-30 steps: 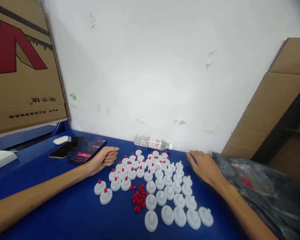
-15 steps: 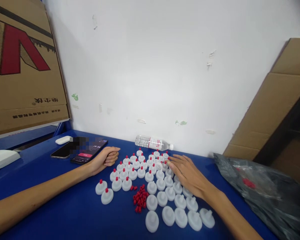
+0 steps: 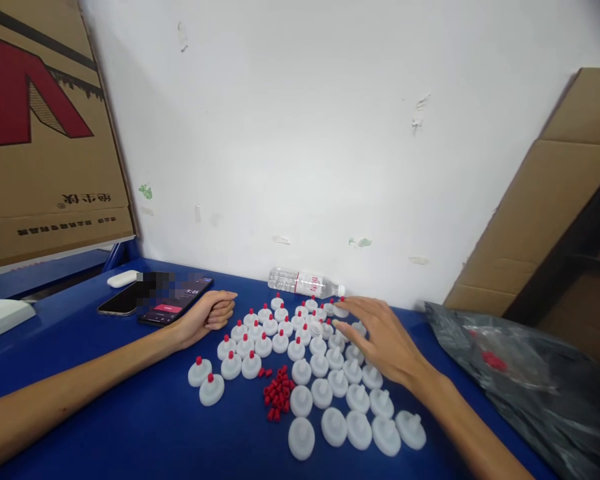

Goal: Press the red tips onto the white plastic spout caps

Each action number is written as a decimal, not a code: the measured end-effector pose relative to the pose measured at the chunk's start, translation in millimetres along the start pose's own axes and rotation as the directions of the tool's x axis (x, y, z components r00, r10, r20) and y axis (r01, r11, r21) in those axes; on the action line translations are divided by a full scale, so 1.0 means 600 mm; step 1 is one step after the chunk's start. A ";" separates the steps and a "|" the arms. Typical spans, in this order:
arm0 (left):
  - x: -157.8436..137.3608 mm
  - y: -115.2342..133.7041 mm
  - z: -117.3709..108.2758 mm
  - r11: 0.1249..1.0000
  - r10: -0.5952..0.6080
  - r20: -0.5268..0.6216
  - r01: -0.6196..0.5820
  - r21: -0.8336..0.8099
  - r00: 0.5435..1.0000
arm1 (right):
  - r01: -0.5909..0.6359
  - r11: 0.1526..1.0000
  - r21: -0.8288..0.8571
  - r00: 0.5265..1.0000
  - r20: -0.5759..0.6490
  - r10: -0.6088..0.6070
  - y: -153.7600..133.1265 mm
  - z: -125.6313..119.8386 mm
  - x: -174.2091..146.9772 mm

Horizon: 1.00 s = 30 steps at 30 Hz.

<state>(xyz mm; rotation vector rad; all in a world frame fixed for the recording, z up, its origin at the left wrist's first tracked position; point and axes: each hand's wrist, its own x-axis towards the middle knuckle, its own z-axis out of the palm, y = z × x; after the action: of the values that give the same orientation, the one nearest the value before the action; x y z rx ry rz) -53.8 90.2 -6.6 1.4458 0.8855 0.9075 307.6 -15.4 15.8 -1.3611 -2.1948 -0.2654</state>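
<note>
My right hand (image 3: 383,330) hovers over the far right of a group of white round plastic caps with nozzles (image 3: 359,398). Its thumb and fingers are apart, and a white cap with a red tip (image 3: 342,307) sits by the fingertips; I cannot tell whether they touch. Curled closed, my left hand (image 3: 211,313) rests on the blue table beside a phone, and its inside is hidden. Several white caps (image 3: 231,365) at the left and back have small red tip caps on their nozzles. Those at the front right have bare nozzles. Loose red tip caps (image 3: 279,393) lie piled in the middle.
A clear plastic bottle (image 3: 306,283) lies along the wall. Two phones (image 3: 173,303) and a white case (image 3: 123,279) are at left. At right, a grey plastic bag (image 3: 510,393) holds a clear bag with red pieces. Cardboard (image 3: 525,193) leans behind it.
My right hand has lifted slightly and its thumb and fingers have spread, showing a red-tipped white cap at the far edge. My left hand stays curled in place. The view has shifted a little.
</note>
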 end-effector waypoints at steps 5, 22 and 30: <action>-0.010 0.008 -0.005 0.945 0.277 -0.154 -0.240 0.223 0.948 | 0.148 0.974 -0.171 0.961 -0.210 -0.183 -0.017 -0.024 0.005; -0.130 0.063 0.093 -0.050 0.788 0.469 -0.718 0.694 0.399 | 0.565 0.769 -0.299 0.728 -0.259 -0.635 -0.163 -0.009 0.004; -0.133 0.051 0.101 -0.244 0.703 0.649 -0.758 0.605 0.292 | 0.615 0.743 -0.265 0.693 -0.267 -0.669 -0.205 -0.005 -0.005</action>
<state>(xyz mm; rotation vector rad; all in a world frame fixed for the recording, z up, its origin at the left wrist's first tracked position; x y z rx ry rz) -31.0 -9.5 17.3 3.2614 0.1818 1.3117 202.0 -76.8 30.6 -0.4778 -2.2874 -0.8853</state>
